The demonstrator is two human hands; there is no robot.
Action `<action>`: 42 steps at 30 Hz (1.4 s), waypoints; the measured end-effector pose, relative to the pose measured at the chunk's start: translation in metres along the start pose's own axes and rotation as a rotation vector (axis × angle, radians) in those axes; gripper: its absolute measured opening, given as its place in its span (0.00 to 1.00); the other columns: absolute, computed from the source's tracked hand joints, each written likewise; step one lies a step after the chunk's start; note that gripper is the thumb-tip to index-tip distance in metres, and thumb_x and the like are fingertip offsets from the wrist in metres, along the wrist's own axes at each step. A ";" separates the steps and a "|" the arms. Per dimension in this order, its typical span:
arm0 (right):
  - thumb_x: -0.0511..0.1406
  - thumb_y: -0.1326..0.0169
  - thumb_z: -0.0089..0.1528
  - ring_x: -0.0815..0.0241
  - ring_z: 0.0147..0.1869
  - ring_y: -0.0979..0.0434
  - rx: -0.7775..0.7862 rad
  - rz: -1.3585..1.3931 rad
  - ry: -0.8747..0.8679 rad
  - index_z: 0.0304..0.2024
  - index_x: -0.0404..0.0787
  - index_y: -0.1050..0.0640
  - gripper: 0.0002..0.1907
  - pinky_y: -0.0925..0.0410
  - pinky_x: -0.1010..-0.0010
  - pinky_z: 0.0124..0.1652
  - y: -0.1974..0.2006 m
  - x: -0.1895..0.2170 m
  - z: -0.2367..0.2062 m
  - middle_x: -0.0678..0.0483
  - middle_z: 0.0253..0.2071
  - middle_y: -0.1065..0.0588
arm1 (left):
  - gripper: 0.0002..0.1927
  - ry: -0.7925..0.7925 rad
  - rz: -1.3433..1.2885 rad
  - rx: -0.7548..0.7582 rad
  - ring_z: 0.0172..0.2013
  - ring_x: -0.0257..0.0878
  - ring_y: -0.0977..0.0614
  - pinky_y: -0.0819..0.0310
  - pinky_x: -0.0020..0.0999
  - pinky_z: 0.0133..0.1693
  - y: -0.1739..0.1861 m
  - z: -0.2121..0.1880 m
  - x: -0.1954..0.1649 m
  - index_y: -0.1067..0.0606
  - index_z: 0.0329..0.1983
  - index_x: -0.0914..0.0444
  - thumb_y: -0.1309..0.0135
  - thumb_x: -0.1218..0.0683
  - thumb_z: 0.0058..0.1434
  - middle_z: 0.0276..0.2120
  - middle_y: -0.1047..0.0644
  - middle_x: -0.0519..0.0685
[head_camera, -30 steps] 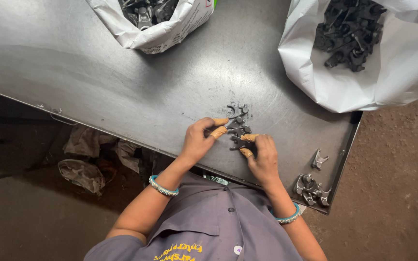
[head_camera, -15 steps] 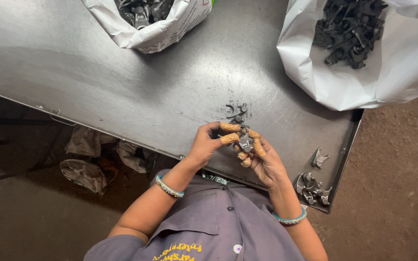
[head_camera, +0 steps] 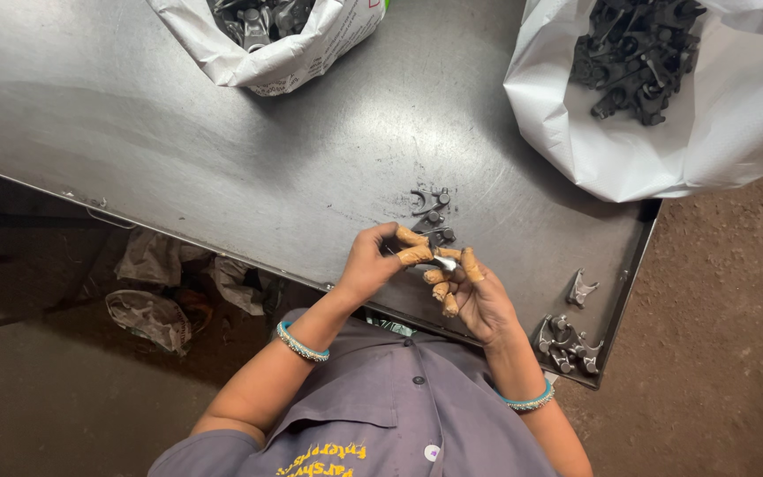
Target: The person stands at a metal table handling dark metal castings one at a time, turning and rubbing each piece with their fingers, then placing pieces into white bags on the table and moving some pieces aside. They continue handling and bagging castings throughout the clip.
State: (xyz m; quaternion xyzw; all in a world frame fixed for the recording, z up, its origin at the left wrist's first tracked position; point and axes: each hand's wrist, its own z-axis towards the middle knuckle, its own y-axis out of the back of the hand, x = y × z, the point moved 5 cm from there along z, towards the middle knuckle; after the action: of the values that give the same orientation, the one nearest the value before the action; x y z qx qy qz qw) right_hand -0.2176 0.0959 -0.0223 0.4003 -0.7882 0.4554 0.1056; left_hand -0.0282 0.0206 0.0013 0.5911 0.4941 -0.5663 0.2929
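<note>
pinching a small metal part (head_camera: 441, 261), the left hand (head_camera: 373, 263) and right hand (head_camera: 479, 296) gripped its edges; it seemed rigid, light, probably slippery.

Both hands (head_camera: 426, 274) pinching small metal part (head_camera: 444, 262) — steel table (head_camera: 222, 150), two bags

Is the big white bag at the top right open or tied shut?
Open. The white bag's mouth is spread wide, and the heap of dark metal parts inside shows plainly from above.
</note>
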 end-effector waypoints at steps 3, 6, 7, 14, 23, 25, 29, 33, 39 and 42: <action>0.38 0.44 0.69 0.62 0.32 0.20 0.109 -0.198 0.037 0.55 0.32 0.26 0.18 0.29 0.79 0.23 -0.005 0.014 -0.002 0.42 0.38 0.19 | 0.11 -0.118 0.214 -0.002 0.36 0.26 0.18 0.25 0.22 0.38 0.000 -0.001 -0.018 0.17 0.44 0.66 0.34 0.59 0.59 0.38 0.14 0.47; 0.35 0.43 0.67 0.62 0.26 0.22 0.031 -0.507 0.003 0.52 0.30 0.23 0.16 0.31 0.80 0.21 -0.002 0.054 -0.003 0.41 0.34 0.19 | 0.11 -0.044 0.335 -0.090 0.32 0.27 0.18 0.26 0.24 0.33 0.005 -0.002 -0.028 0.17 0.41 0.65 0.32 0.56 0.58 0.38 0.14 0.47; 0.35 0.43 0.66 0.61 0.26 0.21 0.006 -0.534 0.052 0.52 0.30 0.22 0.15 0.31 0.79 0.21 -0.002 0.076 -0.006 0.40 0.34 0.19 | 0.11 -0.027 0.365 -0.124 0.29 0.28 0.19 0.28 0.25 0.30 0.007 -0.002 -0.031 0.17 0.41 0.65 0.33 0.56 0.57 0.39 0.14 0.46; 0.32 0.35 0.59 0.59 0.46 0.20 -0.091 -0.429 0.745 0.55 0.41 0.27 0.22 0.24 0.69 0.43 -0.049 0.144 -0.019 0.44 0.50 0.22 | 0.09 -0.166 0.425 -0.233 0.28 0.32 0.21 0.28 0.26 0.30 0.016 0.002 -0.042 0.21 0.42 0.68 0.39 0.61 0.59 0.47 0.16 0.47; 0.26 0.34 0.51 0.45 0.52 0.23 -0.253 -1.675 0.830 0.44 0.36 0.23 0.19 0.30 0.60 0.52 -0.058 0.048 0.007 0.47 0.46 0.22 | 0.12 -0.206 0.302 -0.207 0.38 0.34 0.16 0.22 0.28 0.38 0.011 0.004 -0.030 0.20 0.50 0.66 0.41 0.61 0.63 0.45 0.17 0.48; 0.24 0.37 0.52 0.50 0.52 0.22 -0.242 -1.622 0.788 0.44 0.36 0.23 0.17 0.28 0.63 0.52 -0.045 0.047 0.010 0.49 0.46 0.21 | 0.12 -0.191 0.418 -0.200 0.35 0.37 0.17 0.24 0.29 0.37 0.008 0.006 -0.029 0.18 0.49 0.65 0.40 0.61 0.62 0.42 0.18 0.49; 0.29 0.36 0.58 0.60 0.49 0.19 -0.042 -1.031 0.612 0.49 0.36 0.25 0.17 0.26 0.68 0.49 -0.031 0.056 0.017 0.51 0.46 0.20 | 0.11 -0.288 0.373 -0.146 0.36 0.36 0.17 0.23 0.28 0.38 -0.001 0.011 -0.032 0.18 0.47 0.67 0.38 0.62 0.60 0.40 0.18 0.49; 0.36 0.38 0.60 0.62 0.42 0.20 0.091 -0.447 0.281 0.58 0.41 0.27 0.24 0.27 0.73 0.40 -0.027 0.056 0.016 0.50 0.42 0.21 | 0.11 0.054 -0.225 -0.036 0.37 0.30 0.18 0.23 0.25 0.36 -0.010 0.025 -0.011 0.20 0.49 0.66 0.41 0.61 0.64 0.39 0.17 0.46; 0.44 0.48 0.68 0.64 0.31 0.23 0.008 -0.199 0.160 0.59 0.38 0.27 0.22 0.31 0.77 0.26 -0.017 0.049 0.025 0.47 0.35 0.20 | 0.09 0.155 -0.369 -0.059 0.30 0.31 0.19 0.25 0.25 0.29 -0.013 0.038 0.013 0.22 0.45 0.70 0.40 0.61 0.64 0.33 0.18 0.50; 0.43 0.48 0.71 0.63 0.31 0.23 0.019 -0.133 0.138 0.57 0.33 0.27 0.21 0.31 0.77 0.26 -0.008 0.045 0.032 0.47 0.35 0.21 | 0.08 0.184 -0.404 -0.075 0.28 0.31 0.19 0.26 0.25 0.28 -0.015 0.041 0.023 0.21 0.44 0.69 0.40 0.60 0.64 0.31 0.18 0.49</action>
State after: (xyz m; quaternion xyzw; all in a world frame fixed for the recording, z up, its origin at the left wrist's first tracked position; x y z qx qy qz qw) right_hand -0.2353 0.0441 -0.0107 0.4205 -0.7464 0.4812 0.1859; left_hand -0.0606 -0.0055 -0.0248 0.5180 0.6476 -0.5386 0.1489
